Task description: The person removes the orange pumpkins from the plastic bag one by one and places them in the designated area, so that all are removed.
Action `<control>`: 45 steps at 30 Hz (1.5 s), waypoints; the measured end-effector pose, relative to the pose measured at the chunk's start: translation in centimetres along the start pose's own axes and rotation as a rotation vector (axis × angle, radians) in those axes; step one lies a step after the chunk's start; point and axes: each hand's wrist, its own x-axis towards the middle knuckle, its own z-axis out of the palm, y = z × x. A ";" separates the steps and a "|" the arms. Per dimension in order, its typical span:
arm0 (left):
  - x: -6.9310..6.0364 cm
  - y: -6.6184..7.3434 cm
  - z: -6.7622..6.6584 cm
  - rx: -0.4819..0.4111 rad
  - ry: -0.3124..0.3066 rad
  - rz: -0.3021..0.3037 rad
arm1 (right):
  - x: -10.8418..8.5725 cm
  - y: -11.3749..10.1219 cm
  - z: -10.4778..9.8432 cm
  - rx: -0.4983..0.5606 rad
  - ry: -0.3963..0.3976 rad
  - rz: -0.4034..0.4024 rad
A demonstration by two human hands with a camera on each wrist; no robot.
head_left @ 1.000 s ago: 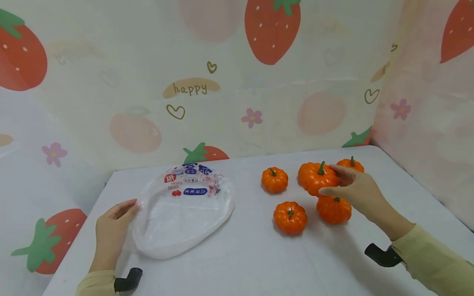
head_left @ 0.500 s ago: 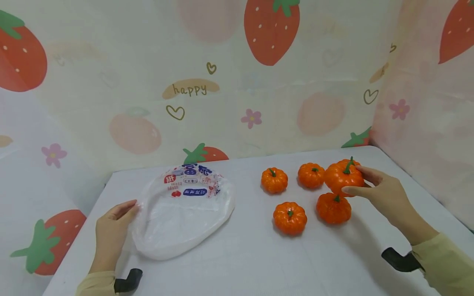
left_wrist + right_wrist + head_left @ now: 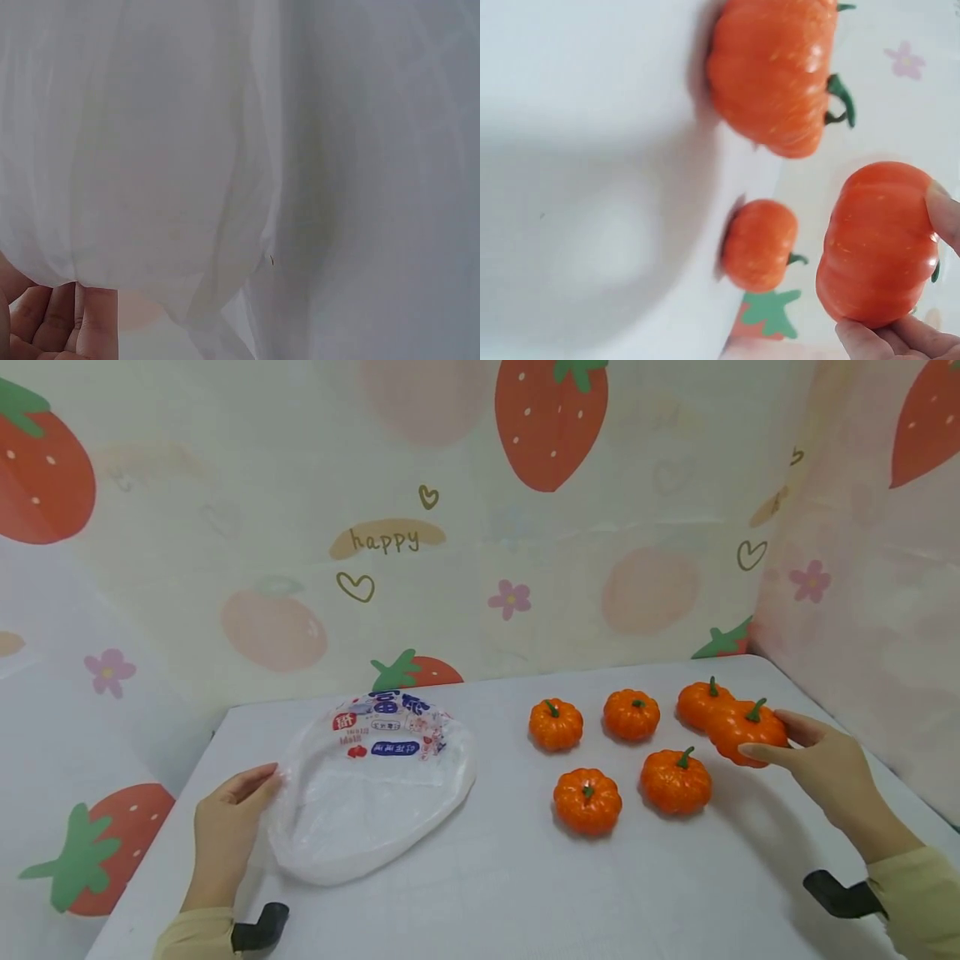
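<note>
In the head view my right hand (image 3: 836,768) holds a small orange pumpkin (image 3: 746,732) with a green stem between thumb and fingers. The right wrist view shows this held pumpkin (image 3: 881,244) off the table, gripped at two sides. Over on the left, my left hand (image 3: 228,818) pinches the rim of a clear plastic bag (image 3: 360,827) printed in blue and red. The bag lies with its mouth spread wide and nothing visible inside. White film of the bag (image 3: 150,150) fills most of the left wrist view, with curled fingers (image 3: 56,322) at its lower edge.
Several more pumpkins stand on the white table (image 3: 487,902): a back-left one (image 3: 556,725), a back-middle one (image 3: 631,715), a front-left one (image 3: 588,802), a front-right one (image 3: 675,783) and a far-right one (image 3: 701,706), partly behind the held pumpkin. A strawberry-print backdrop (image 3: 525,552) rises behind.
My right hand has carried the held pumpkin rightward, from above the back-middle pumpkin to the right side of the group. My left hand and the bag look the same.
</note>
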 end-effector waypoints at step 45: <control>-0.1 0.2 0.4 -0.047 -0.018 0.001 | 2.6 5.2 -1.2 -0.054 -0.107 0.250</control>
